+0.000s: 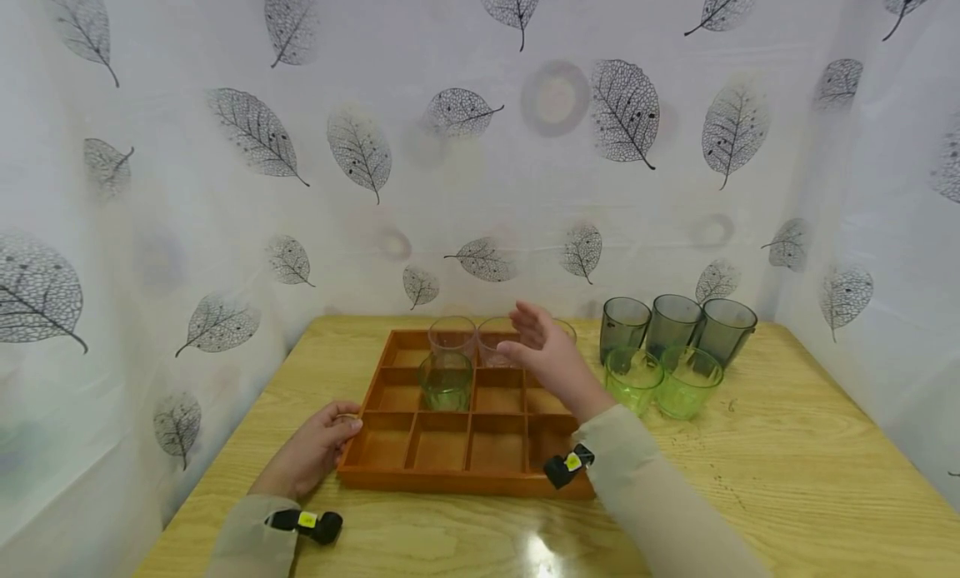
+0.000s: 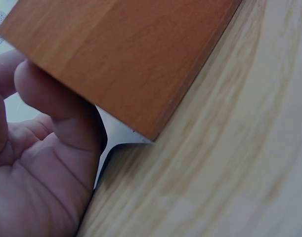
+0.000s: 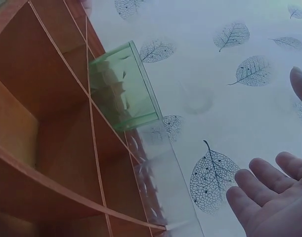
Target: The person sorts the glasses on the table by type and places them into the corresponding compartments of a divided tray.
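A brown wooden divided tray (image 1: pixel 450 480) lies on the table. My left hand (image 1: pixel 315 446) grips its left wall, fingers against the side (image 2: pixel 57 98) in the left wrist view. My right hand (image 1: pixel 551 353) is raised over the right part of the tray, fingers extended and holding nothing; in the right wrist view its fingers (image 3: pixel 264 182) are spread apart from the glasses. Clear glasses (image 1: pixel 452 335) stand along the tray's back row, partly hidden by that hand. One green glass (image 1: pixel 446 385) sits in the middle row, second compartment from the left.
To the right of the tray stand three grey glasses (image 1: pixel 626 324) in a row, with two light green glasses (image 1: pixel 688 386) in front of them. A leaf-patterned curtain (image 1: pixel 480 186) hangs behind and along both sides of the wooden table (image 1: pixel 787 470).
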A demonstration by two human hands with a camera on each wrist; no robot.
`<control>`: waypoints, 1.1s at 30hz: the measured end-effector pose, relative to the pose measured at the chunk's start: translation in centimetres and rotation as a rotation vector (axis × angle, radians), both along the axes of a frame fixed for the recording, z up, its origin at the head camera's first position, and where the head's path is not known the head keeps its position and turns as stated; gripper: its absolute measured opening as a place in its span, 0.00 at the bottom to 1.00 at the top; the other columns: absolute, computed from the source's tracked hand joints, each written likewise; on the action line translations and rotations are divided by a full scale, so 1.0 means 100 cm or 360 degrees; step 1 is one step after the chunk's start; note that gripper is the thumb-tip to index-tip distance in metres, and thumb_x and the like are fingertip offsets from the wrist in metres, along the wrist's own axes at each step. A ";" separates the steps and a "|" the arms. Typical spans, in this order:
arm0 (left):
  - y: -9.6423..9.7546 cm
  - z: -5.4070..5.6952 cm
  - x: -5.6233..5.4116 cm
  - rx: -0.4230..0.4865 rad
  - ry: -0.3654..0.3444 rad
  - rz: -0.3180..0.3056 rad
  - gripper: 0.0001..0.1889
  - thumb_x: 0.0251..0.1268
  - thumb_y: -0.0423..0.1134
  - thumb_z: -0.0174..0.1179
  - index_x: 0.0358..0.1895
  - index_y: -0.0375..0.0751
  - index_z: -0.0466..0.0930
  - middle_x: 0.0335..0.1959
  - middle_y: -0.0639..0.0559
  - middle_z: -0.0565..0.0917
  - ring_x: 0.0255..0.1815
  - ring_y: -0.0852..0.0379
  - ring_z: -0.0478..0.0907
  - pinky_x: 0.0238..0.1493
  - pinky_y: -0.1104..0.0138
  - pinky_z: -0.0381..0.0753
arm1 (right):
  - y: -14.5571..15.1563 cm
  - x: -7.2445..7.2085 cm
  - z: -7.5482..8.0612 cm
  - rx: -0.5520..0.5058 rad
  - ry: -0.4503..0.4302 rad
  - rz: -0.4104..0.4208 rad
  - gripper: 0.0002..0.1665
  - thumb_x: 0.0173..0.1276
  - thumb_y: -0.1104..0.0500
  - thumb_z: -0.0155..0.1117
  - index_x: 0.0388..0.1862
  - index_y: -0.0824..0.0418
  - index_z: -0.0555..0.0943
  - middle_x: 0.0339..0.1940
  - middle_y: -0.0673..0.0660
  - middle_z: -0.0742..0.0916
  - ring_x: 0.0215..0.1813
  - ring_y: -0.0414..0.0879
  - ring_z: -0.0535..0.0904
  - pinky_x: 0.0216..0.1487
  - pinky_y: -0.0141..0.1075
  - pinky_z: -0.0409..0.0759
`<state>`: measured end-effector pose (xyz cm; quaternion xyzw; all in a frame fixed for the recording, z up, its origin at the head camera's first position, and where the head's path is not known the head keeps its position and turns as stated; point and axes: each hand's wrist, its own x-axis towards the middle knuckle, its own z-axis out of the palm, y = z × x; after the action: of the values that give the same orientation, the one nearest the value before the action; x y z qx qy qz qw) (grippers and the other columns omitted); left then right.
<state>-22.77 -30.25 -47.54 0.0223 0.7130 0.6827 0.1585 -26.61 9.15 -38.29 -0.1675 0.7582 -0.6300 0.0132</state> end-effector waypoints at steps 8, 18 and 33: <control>0.000 -0.001 -0.001 -0.0009 -0.0015 0.0015 0.14 0.79 0.38 0.54 0.59 0.39 0.64 0.37 0.54 0.75 0.27 0.60 0.67 0.26 0.70 0.71 | 0.008 0.002 0.007 -0.0009 -0.0022 -0.0005 0.56 0.62 0.37 0.74 0.82 0.48 0.55 0.78 0.53 0.67 0.77 0.52 0.62 0.74 0.50 0.60; 0.000 0.001 -0.001 -0.0015 0.0006 -0.0008 0.15 0.79 0.39 0.54 0.59 0.38 0.64 0.37 0.53 0.75 0.27 0.60 0.67 0.25 0.70 0.72 | 0.020 0.003 0.015 0.0033 -0.0022 -0.0007 0.53 0.66 0.40 0.72 0.82 0.46 0.54 0.78 0.52 0.66 0.76 0.53 0.63 0.73 0.52 0.62; -0.001 0.000 -0.001 0.0012 0.0004 -0.0033 0.17 0.80 0.39 0.53 0.61 0.37 0.62 0.36 0.53 0.74 0.26 0.59 0.67 0.25 0.69 0.72 | 0.053 0.004 0.016 0.0113 0.0069 -0.0042 0.53 0.67 0.40 0.70 0.82 0.49 0.53 0.78 0.53 0.67 0.78 0.52 0.60 0.76 0.48 0.57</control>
<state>-22.90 -30.35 -47.50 0.0310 0.7104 0.6836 0.1646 -26.17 14.43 -36.64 -0.1705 0.7822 -0.5992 -0.0058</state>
